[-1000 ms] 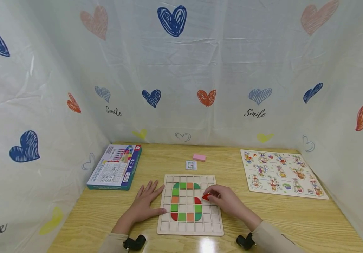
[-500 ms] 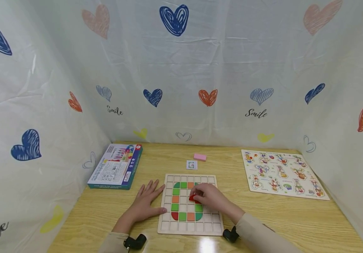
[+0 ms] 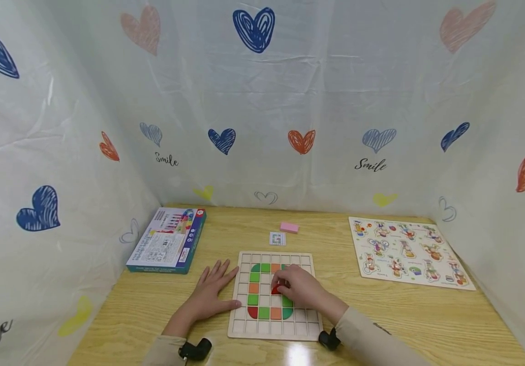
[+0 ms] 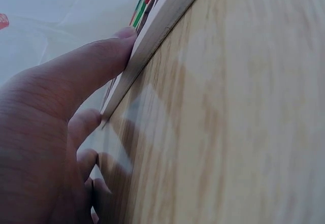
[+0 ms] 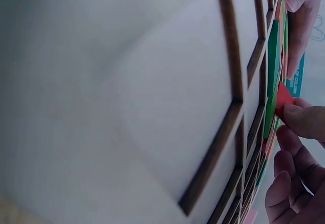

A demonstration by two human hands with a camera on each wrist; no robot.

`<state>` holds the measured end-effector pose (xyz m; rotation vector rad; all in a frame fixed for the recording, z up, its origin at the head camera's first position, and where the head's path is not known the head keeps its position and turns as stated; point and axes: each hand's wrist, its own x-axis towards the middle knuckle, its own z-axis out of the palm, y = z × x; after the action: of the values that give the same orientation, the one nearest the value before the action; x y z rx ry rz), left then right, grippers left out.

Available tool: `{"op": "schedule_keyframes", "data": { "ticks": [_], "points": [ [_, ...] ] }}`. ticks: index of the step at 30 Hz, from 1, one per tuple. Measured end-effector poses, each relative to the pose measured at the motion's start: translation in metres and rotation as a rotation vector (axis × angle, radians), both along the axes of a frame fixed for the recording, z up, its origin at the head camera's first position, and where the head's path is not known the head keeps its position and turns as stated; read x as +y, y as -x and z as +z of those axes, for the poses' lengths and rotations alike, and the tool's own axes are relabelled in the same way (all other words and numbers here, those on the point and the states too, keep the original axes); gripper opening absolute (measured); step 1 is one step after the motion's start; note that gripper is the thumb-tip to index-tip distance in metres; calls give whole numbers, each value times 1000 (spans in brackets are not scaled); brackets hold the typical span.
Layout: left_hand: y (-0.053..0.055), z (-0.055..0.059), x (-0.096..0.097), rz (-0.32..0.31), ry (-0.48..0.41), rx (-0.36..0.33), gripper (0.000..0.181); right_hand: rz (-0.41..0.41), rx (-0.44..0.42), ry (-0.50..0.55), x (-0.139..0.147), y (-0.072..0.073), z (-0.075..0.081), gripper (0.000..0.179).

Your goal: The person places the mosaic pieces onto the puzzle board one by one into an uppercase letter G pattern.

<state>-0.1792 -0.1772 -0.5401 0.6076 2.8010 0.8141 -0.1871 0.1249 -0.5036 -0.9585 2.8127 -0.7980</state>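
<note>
A pale wooden grid board point(image 3: 244, 329) lies on the table, with a ring of green, orange, red and teal tiles in its cells. My right hand point(image 3: 302, 287) is over the ring's right side and pinches a red tile point(image 5: 283, 100) with one curved side between thumb and fingertips. In the right wrist view the tile stands tilted, its lower edge down at the green tiles point(image 5: 273, 66). Part of the ring's right side is hidden under this hand. My left hand point(image 3: 212, 291) lies with fingers spread beside the board, its thumb point(image 4: 104, 56) against the board's left edge.
Behind the board lie a small pattern card point(image 3: 277, 239) and a pink block point(image 3: 289, 227). A flat game box point(image 3: 167, 241) rests at the back left, and a picture puzzle board point(image 3: 410, 253) at the back right. A white curtain point(image 3: 262, 101) with hearts surrounds the table.
My right hand has carried the red tile leftward, from right of the ring to its right side, then slightly lower. My left hand has stayed in place.
</note>
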Motion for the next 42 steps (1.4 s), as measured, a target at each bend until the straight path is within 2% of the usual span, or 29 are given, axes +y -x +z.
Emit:
{"op": "schedule_keyframes", "data": {
  "ticks": [9, 20, 25, 33, 42],
  "points": [
    [-1, 2, 0, -7, -18, -6, 92, 8, 54, -32, 1, 0, -5, 7],
    [-1, 2, 1, -3, -10, -6, 92, 17, 81, -59, 2, -1, -3, 10],
    [0, 2, 2, -3, -14, -9, 92, 8, 66, -51, 4, -2, -2, 12],
    [0, 1, 0, -4, -8, 1, 92, -67, 47, -24, 14, -3, -1, 11],
    [1, 0, 0, -15, -23, -1, 92, -60, 30, -12, 16, -2, -5, 15]
  ]
}}
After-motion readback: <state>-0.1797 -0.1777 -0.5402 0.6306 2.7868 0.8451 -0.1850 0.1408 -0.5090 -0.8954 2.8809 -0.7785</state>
